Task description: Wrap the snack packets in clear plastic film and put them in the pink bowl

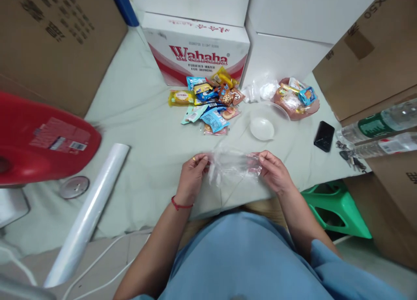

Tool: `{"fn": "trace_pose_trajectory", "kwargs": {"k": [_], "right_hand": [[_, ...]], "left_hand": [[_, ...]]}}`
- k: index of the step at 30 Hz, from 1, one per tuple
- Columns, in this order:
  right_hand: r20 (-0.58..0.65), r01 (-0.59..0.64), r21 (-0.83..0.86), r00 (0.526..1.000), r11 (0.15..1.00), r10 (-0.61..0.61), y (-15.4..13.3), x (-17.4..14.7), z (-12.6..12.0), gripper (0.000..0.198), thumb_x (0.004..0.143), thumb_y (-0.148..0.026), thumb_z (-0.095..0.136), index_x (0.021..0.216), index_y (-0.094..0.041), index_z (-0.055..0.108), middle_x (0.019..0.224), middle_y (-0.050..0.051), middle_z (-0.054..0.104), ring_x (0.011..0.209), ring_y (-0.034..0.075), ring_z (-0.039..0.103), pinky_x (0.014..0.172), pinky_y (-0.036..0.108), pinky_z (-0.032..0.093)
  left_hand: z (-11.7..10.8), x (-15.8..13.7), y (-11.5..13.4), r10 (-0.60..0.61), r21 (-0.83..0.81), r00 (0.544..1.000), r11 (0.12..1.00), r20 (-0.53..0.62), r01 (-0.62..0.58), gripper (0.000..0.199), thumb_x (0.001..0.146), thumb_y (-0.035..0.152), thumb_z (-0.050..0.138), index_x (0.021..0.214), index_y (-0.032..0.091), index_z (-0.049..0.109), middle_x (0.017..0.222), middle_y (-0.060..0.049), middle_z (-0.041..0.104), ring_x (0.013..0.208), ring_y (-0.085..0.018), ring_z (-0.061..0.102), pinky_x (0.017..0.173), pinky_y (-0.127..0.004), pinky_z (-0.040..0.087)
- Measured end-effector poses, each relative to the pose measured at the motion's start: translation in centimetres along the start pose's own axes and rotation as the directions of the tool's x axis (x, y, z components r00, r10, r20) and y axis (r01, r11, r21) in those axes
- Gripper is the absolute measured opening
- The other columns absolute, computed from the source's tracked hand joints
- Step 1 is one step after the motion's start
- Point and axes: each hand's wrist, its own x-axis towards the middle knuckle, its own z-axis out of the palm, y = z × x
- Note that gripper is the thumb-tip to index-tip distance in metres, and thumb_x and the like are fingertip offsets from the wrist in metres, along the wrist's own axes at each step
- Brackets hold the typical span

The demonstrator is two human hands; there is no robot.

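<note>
A thin clear plastic bag [233,165] is stretched between my two hands above the near part of the table. My left hand [194,174] pinches its left end, with a ring on one finger and a red cord at the wrist. At the opposite end, my right hand [273,169] grips the bag between thumb and fingers. Beyond the hands lies a pile of wrapped snacks [210,96]. A clear round plastic tub [262,128] stands to the right of the pile, with crumpled clear plastic [262,88] behind it.
A pinkish bowl of wrapped snacks [302,113] sits at the back right, near a black phone-like object [324,136], keys [352,159] and plastic bottles [374,126]. A Wahaha carton [198,52] borders the back. Left are a plastic roll [87,213] and red container [48,139].
</note>
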Motion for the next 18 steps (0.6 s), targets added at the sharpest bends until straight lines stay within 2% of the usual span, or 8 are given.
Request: {"fn": "trace_pose_trajectory", "kwargs": {"k": [3, 6, 9, 12, 14, 15, 17, 18], "right_hand": [[0.007, -0.042, 0.006, 0.999, 0.999, 0.042, -0.3, -0.2, -0.1, 0.046, 0.072, -0.057, 0.093, 0.082, -0.022, 0.064, 0.089, 0.003, 0.075, 0.063, 0.014, 0.061, 0.052, 0.024, 0.050], [-0.083, -0.025, 0.001, 0.996, 1.000, 0.025, -0.5, 0.2, -0.6, 0.047, 0.070, -0.056, 0.093, 0.081, -0.022, 0.062, 0.077, 0.000, 0.070, 0.053, 0.010, 0.052, 0.044, 0.020, 0.039], [-0.161, -0.027, -0.102, 0.987, 0.994, 0.011, -0.1, 1.0, -1.8, 0.048, 0.068, -0.055, 0.092, 0.081, -0.021, 0.061, 0.074, -0.001, 0.068, 0.052, 0.009, 0.049, 0.045, 0.021, 0.036], [-0.183, -0.015, -0.361, 0.982, 0.932, -0.056, 0.5, 1.6, -3.4, 0.042, 0.076, -0.058, 0.083, 0.084, -0.021, 0.063, 0.071, 0.000, 0.065, 0.057, 0.014, 0.055, 0.052, 0.026, 0.045], [-0.198, 0.072, -0.588, 0.953, 0.806, -0.230, 0.6, 1.5, -3.9, 0.036, 0.083, -0.055, 0.076, 0.090, -0.021, 0.067, 0.078, 0.002, 0.067, 0.067, 0.018, 0.060, 0.062, 0.031, 0.052], [-0.187, 0.134, -0.692, 0.916, 0.710, -0.355, 0.5, 1.1, -3.8, 0.031, 0.087, -0.051, 0.073, 0.093, -0.021, 0.068, 0.084, 0.004, 0.068, 0.072, 0.019, 0.062, 0.067, 0.034, 0.054], [-0.074, 0.272, -0.826, 0.816, 0.493, -0.574, 0.1, 0.0, -2.9, 0.020, 0.096, -0.041, 0.066, 0.100, -0.022, 0.070, 0.095, 0.006, 0.070, 0.080, 0.020, 0.063, 0.073, 0.035, 0.055], [0.035, 0.359, -0.843, 0.779, 0.400, -0.626, 0.0, -0.6, -2.0, 0.014, 0.100, -0.035, 0.062, 0.101, -0.022, 0.069, 0.096, 0.006, 0.069, 0.082, 0.020, 0.064, 0.075, 0.035, 0.055]], "left_hand": [[-0.1, 0.1, 0.2, 0.083, -0.031, 0.994, 0.996, -0.067, -0.085, 0.043, 0.071, 0.052, 0.085, 0.087, 0.021, 0.059, 0.083, 0.001, 0.069, 0.076, -0.013, 0.065, 0.069, -0.024, 0.052], [-1.1, 0.2, 1.3, 0.169, 0.016, 0.977, 0.986, -0.132, -0.168, 0.038, 0.080, 0.053, 0.076, 0.088, 0.023, 0.053, 0.076, 0.003, 0.065, 0.066, -0.012, 0.062, 0.063, -0.023, 0.049], [-3.3, 0.4, 2.7, 0.260, 0.264, 0.951, 0.941, -0.166, -0.211, 0.028, 0.087, 0.048, 0.068, 0.091, 0.022, 0.059, 0.065, 0.006, 0.058, 0.053, -0.011, 0.051, 0.053, -0.023, 0.039], [-5.6, 0.7, 3.4, 0.316, 0.574, 0.940, 0.797, -0.131, -0.188, 0.023, 0.090, 0.043, 0.062, 0.087, 0.021, 0.065, 0.057, 0.005, 0.055, 0.052, -0.013, 0.049, 0.054, -0.026, 0.038], [-6.4, 0.7, 3.4, 0.347, 0.698, 0.931, 0.694, -0.112, -0.174, 0.025, 0.092, 0.043, 0.059, 0.086, 0.021, 0.068, 0.057, 0.005, 0.056, 0.055, -0.014, 0.050, 0.059, -0.028, 0.039], [-6.6, 0.8, 3.3, 0.371, 0.734, 0.922, 0.656, -0.109, -0.177, 0.025, 0.093, 0.043, 0.057, 0.087, 0.021, 0.069, 0.058, 0.004, 0.057, 0.057, -0.015, 0.051, 0.061, -0.029, 0.040], [-6.4, 0.8, 2.9, 0.425, 0.776, 0.899, 0.600, -0.104, -0.194, 0.026, 0.094, 0.043, 0.057, 0.090, 0.021, 0.070, 0.063, 0.004, 0.059, 0.061, -0.015, 0.053, 0.064, -0.029, 0.041], [-6.2, 0.9, 2.7, 0.447, 0.785, 0.888, 0.586, -0.104, -0.203, 0.026, 0.094, 0.044, 0.057, 0.091, 0.021, 0.070, 0.065, 0.003, 0.060, 0.063, -0.015, 0.054, 0.066, -0.029, 0.041]]}}
